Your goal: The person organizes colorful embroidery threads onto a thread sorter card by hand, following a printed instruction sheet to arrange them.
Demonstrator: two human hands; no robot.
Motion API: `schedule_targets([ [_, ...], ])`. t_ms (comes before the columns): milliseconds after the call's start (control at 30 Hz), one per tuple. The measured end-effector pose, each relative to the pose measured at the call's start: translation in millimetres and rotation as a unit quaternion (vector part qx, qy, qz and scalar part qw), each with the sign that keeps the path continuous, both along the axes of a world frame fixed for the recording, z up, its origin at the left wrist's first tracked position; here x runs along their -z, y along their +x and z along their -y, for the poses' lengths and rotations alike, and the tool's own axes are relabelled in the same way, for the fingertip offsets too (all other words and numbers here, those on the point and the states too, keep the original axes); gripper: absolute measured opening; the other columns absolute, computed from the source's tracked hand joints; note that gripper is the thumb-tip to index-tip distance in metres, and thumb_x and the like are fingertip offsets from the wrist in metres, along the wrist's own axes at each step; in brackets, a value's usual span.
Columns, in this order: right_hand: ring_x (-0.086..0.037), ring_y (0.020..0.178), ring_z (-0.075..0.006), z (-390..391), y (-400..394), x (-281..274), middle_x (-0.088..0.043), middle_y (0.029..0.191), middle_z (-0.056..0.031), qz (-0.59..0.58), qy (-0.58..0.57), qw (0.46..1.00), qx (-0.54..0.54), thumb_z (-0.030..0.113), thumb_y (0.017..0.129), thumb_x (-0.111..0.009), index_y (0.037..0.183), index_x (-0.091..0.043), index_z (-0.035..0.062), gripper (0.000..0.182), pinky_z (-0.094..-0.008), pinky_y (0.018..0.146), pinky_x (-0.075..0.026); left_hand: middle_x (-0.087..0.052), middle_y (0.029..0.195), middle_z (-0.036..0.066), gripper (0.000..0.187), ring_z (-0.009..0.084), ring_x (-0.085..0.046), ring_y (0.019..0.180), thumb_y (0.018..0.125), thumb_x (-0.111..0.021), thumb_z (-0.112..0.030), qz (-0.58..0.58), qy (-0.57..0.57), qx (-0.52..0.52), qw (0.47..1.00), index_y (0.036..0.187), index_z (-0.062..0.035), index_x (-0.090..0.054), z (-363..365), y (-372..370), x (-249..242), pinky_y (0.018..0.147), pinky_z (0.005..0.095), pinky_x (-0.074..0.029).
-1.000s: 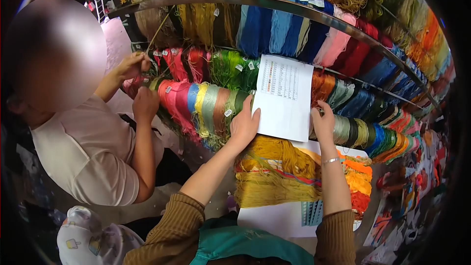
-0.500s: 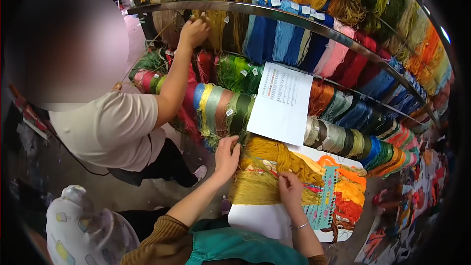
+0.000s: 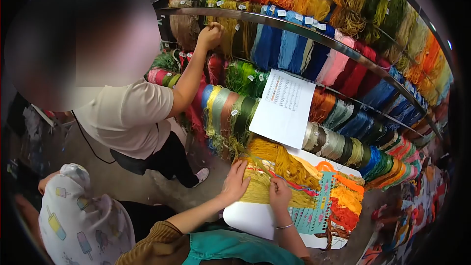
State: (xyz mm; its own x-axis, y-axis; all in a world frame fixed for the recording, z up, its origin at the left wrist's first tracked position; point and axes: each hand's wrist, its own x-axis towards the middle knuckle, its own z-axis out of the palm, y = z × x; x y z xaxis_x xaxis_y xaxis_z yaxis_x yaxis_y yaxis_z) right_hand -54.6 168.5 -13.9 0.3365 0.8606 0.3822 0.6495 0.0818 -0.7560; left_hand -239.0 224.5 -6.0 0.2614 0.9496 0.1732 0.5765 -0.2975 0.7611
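My left hand (image 3: 236,181) lies flat with fingers spread on a bundle of yellow threads (image 3: 274,167). My right hand (image 3: 279,194) pinches strands of that same bundle just to the right. The threads lie across a white board (image 3: 250,218) carrying a teal thread organiser card (image 3: 314,211) with orange and red threads (image 3: 346,201) at its right side. A printed colour chart sheet (image 3: 287,108) rests propped against the hanging skeins above my hands.
Curved metal rails (image 3: 314,32) hold several rows of coloured thread skeins. A person in a beige shirt (image 3: 127,118) stands at left, one hand (image 3: 211,34) raised to skeins on the upper rail. A small person in an ice-cream-print hood (image 3: 78,221) is at lower left.
Both my hands left the chart sheet and came down onto the yellow threads. The person at left raised a hand from the lower skeins to the upper rail.
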Motion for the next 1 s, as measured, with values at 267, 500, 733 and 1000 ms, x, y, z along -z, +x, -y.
schedule_targets([
  [267,-0.055,0.057,-0.0163,0.7,-3.0,-0.9,-0.058,0.070,-0.0093,0.009,0.037,0.999,-0.009,0.001,0.082,-0.064,0.091,-0.067,0.0034,0.010,-0.0285,0.054,-0.043,-0.037,0.143,0.024,0.063,0.0428,-0.043,0.127,0.090,-0.060,-0.023,-0.020,0.001,-0.001,1.000,0.144,-0.0028,-0.034,6.3,2.2,0.7,0.103,0.0453,-0.040],
  [500,-0.059,0.059,-0.0242,2.5,-4.1,-7.4,-0.061,0.073,-0.0108,0.024,0.033,0.999,-0.007,0.003,0.080,-0.065,0.091,-0.068,0.0068,0.012,-0.0345,0.054,-0.045,-0.038,0.142,0.024,0.062,0.0426,-0.044,0.126,0.091,-0.060,-0.024,-0.037,0.016,-0.002,0.999,0.143,-0.0025,-0.035,7.7,1.8,1.0,0.103,0.0452,-0.041],
  [733,-0.060,0.060,-0.0246,2.4,-3.2,-5.0,-0.062,0.074,-0.0109,0.029,0.044,0.999,-0.005,0.004,0.080,-0.065,0.090,-0.067,0.0067,0.011,-0.0350,0.055,-0.046,-0.039,0.141,0.024,0.062,0.0420,-0.045,0.125,0.090,-0.060,-0.024,-0.042,0.020,-0.005,0.999,0.142,-0.0023,-0.036,7.8,2.7,0.7,0.102,0.0448,-0.041],
  [1000,-0.061,0.061,-0.0255,3.1,-4.4,-7.4,-0.062,0.074,-0.0111,0.025,0.044,0.999,-0.010,0.004,0.080,-0.065,0.090,-0.067,0.0063,0.011,-0.0354,0.056,-0.047,-0.040,0.141,0.023,0.062,0.0415,-0.045,0.125,0.090,-0.060,-0.024,-0.045,0.024,-0.006,0.999,0.142,-0.0023,-0.036,9.1,1.8,1.0,0.102,0.0446,-0.042],
])
